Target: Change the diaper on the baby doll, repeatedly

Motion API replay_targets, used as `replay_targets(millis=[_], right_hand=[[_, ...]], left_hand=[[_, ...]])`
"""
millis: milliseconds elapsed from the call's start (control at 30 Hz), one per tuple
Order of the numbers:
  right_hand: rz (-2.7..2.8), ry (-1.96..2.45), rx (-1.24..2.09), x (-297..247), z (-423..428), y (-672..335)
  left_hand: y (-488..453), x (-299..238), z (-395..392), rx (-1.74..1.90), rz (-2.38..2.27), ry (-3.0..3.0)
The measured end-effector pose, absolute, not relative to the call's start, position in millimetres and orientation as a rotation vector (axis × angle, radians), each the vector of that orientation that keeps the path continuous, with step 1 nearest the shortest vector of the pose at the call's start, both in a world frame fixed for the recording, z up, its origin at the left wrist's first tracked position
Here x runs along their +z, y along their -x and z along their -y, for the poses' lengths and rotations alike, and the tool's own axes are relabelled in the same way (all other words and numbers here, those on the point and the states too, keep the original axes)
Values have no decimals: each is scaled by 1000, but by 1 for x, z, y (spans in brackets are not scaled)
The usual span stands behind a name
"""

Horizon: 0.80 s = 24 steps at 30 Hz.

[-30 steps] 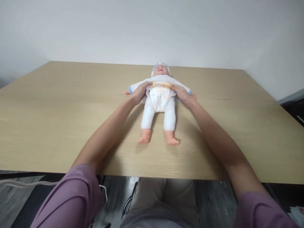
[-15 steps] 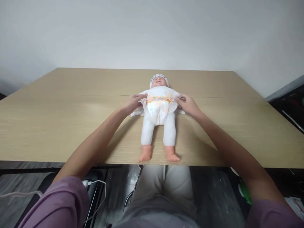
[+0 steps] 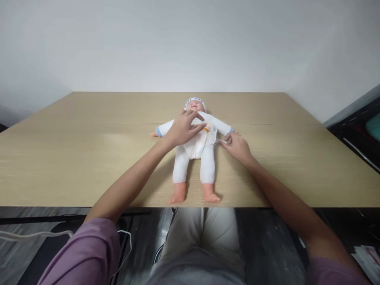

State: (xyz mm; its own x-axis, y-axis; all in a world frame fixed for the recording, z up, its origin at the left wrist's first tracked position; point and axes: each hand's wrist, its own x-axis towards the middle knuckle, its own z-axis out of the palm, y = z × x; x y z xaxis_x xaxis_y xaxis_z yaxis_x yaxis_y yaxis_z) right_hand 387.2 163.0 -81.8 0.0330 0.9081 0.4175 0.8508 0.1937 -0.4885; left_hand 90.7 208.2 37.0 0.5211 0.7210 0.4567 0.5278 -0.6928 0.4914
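Partly beneath left hand (image 3: pixel 186 128), fingers parted, lies baby doll's (image 3: pixel 208 166) diaper (image 3: pixel 198 149); right hand (image 3: pixel 238 148) pinches its white side tab (image 3: pixel 221 141).

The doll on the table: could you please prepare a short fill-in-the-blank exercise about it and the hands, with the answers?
The doll lies on its ____ on the table.
Its sleeve cuffs are ____.
The hand that partly hides the doll's front is the ____ one.
Missing words: back; blue; left.
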Motion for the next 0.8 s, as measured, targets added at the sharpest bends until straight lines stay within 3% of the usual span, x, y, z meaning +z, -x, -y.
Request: replay_targets(millis=[167,367,800], right_hand=[[1666,1776,291,-78,-166,-382],[1601,1803,412,-73,-165,-381],[1447,1379,889,-27,-167,-364]], left_hand=[[-118,25,-212,665,-1111,-2664],[-120,13,-214,637,-1195,-2726],[-123,13,-211,587,-1311,-2663]])
